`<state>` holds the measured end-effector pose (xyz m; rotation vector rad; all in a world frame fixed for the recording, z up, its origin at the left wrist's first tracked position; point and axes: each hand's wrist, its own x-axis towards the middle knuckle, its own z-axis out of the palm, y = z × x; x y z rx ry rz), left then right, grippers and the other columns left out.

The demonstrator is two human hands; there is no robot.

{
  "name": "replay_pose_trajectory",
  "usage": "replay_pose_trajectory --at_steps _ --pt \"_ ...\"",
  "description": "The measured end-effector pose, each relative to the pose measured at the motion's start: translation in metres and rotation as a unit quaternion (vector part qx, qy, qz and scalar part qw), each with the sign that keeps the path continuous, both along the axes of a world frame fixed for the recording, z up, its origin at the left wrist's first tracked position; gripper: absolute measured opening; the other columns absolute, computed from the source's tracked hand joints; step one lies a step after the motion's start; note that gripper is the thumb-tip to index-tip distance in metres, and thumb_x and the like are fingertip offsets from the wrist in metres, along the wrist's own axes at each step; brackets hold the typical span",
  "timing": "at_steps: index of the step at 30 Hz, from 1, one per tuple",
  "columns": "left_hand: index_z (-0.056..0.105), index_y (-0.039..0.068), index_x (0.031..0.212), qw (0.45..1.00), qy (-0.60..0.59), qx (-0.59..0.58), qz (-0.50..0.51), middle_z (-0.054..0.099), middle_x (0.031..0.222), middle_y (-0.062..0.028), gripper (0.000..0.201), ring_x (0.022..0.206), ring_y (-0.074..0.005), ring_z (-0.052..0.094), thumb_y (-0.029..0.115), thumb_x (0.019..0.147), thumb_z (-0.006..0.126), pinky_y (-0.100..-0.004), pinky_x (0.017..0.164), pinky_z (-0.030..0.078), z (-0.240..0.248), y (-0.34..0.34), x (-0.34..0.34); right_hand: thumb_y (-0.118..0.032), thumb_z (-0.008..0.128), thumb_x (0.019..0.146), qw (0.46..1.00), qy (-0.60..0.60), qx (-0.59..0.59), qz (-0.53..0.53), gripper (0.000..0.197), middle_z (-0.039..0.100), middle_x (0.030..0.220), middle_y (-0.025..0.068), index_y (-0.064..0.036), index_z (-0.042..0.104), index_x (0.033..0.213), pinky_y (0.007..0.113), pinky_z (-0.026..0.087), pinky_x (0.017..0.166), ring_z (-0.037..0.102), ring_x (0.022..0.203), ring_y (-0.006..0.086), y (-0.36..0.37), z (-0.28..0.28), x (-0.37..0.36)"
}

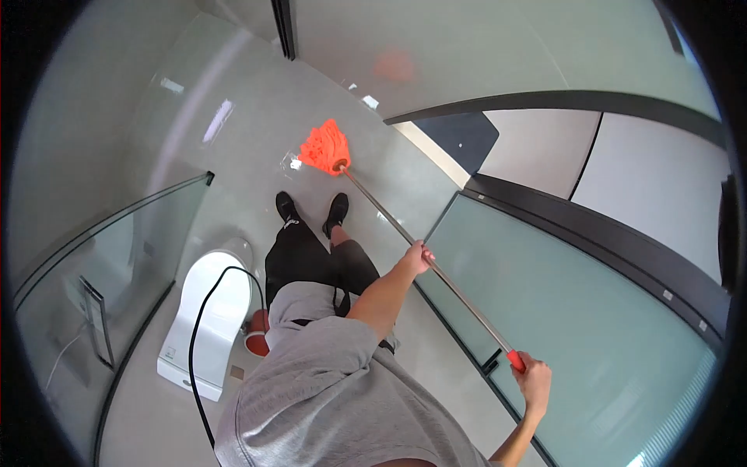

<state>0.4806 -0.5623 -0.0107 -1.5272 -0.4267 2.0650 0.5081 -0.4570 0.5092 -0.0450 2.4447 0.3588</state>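
A mop with a bright orange strand head (325, 148) rests on the grey glossy floor, ahead of my black shoes. Its metal pole (467, 300) slants back toward me, to the lower right. My left hand (419, 257) reaches across my body and is closed round the middle of the pole. At the pole's upper end, the fingers of my right hand (534, 383) wrap round the red grip (516, 359). Some of the right hand's fingers are hidden.
A white toilet (214, 296) stands at my left, with a red bin (257, 342) beside it. Further left is a glass panel (140, 257) with a handle. A frosted glass door (545, 303) lies close on my right. A black cable (196, 335) hangs at my left.
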Motion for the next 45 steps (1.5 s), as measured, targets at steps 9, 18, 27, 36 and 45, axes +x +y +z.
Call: replay_pose_trajectory --at_steps 9,18,27,36,45 --pt "0.041 0.013 0.076 0.991 -0.008 -0.057 0.122 0.035 0.059 -0.0013 0.026 0.05 -0.019 0.039 0.022 0.098 0.05 -0.0386 0.054 0.042 -0.052 -0.227 -0.03 -0.013 0.074 0.079 0.99 -0.056 -0.07 0.109 0.029 0.067 0.078 0.0176 -0.0116 0.066 0.108 0.045 0.052 0.065 0.065 0.072 0.0387 -0.169 -0.069 -0.049" --pt "0.041 0.006 0.142 0.901 0.061 -0.342 0.258 0.054 0.14 -0.0146 0.044 0.123 -0.0279 0.057 0.027 0.102 0.044 -0.0409 0.102 0.047 -0.045 -0.512 0.053 -0.023 0.07 0.087 0.947 -0.085 -0.217 0.221 0.033 0.066 0.077 0.0232 -0.0051 0.062 0.113 0.052 0.05 0.064 0.064 0.072 0.0436 -0.366 -0.22 -0.06" --pt "0.041 0.006 0.143 0.821 0.014 -0.46 0.337 0.054 0.141 -0.0131 0.048 0.126 -0.0264 0.055 0.03 0.101 0.04 -0.0421 0.103 0.045 0.009 -0.63 0.232 -0.019 0.068 0.085 0.867 -0.091 -0.336 0.355 0.028 0.068 0.093 0.0263 0.0009 0.06 0.103 0.054 0.054 0.078 0.065 0.09 0.0451 -0.648 -0.427 -0.064" --pt "0.045 0.008 0.14 0.875 -0.045 -0.382 0.294 0.059 0.135 -0.0117 0.043 0.117 -0.0266 0.061 0.029 0.103 0.038 -0.0418 0.092 0.054 -0.046 -0.549 0.276 -0.019 0.061 0.087 0.85 -0.135 -0.427 0.278 0.039 0.065 0.095 0.0302 -0.0028 0.048 0.119 0.057 0.05 0.078 0.062 0.093 0.0486 -0.721 -0.501 -0.025" --pt "0.052 0.01 0.131 0.915 0.013 -0.392 -0.1 0.063 0.118 -0.0074 0.049 0.102 -0.0215 0.057 0.047 0.099 0.045 -0.0414 0.091 0.045 -0.077 -0.459 0.246 -0.012 0.055 0.09 0.917 -0.157 -0.309 0.199 0.033 0.066 0.085 0.0283 -0.0067 0.045 0.121 0.059 0.049 0.073 0.064 0.084 0.0496 -0.442 -0.467 -0.012"
